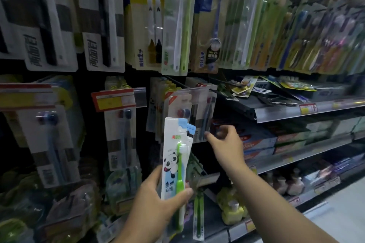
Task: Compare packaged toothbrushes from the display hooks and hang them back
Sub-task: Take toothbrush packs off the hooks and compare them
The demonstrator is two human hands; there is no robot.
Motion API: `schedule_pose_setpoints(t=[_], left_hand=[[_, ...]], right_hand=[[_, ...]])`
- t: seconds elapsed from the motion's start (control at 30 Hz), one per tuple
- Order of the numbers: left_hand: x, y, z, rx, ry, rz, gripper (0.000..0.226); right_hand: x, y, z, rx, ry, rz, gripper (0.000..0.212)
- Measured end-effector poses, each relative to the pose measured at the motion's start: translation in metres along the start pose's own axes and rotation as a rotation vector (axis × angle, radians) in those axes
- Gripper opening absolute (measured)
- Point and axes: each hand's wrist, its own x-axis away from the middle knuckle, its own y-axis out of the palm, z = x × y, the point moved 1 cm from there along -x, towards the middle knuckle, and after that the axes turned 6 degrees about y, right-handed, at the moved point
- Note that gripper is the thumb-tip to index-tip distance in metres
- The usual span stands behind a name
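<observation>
A shopper stands at a dim toothbrush wall, both bare arms raised toward the display. The left hand [158, 199] grips a panda pack [174, 156] by its lower half, thumb curled across the front and the other fingers wrapped behind. The pack stands upright above those fingers with a green brush sealed inside, its top level with the right hand.

The right hand [227, 144] reaches ahead with thumb and fingers parted and slack, holding nothing. Blur hides whether the fingertips [222, 130] touch anything. Just above and to the left of those fingertips a hung pack [189, 112] with red and blue brush heads dangles in front of a row of similar packs. Farther left of the thumb, a red-and-yellow price tag [116, 100] sits over more packs.

To the right of the right hand's knuckles, toothpaste boxes [256, 142] lie stacked under a shelf [286, 111] strewn with loose packs. Below the right forearm stand yellow bottles [233, 211].
</observation>
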Motion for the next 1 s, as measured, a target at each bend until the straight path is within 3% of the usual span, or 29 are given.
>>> schedule_pose_setpoints(t=[0.33,0.53,0.8,0.9,1.0], left_hand=[[-0.024,-0.012,-0.01,-0.03,-0.024,-0.048,0.066],[-0.033,-0.023,-0.018,-0.024,-0.031,0.024,0.064],[-0.032,-0.023,-0.019,-0.018,-0.037,0.038,0.06],[-0.031,-0.022,-0.015,0.005,-0.046,0.051,0.059],[-0.028,-0.021,-0.01,0.03,-0.058,0.067,0.056]], right_hand=[[-0.106,0.074,-0.024,-0.2,0.032,0.008,0.116],[-0.117,0.087,-0.024,-0.219,0.031,0.056,0.084],[-0.11,0.086,-0.022,-0.232,0.019,0.145,0.068],[-0.108,0.082,-0.023,-0.26,0.017,0.127,0.071],[-0.107,0.08,-0.025,-0.296,0.059,0.028,0.097]])
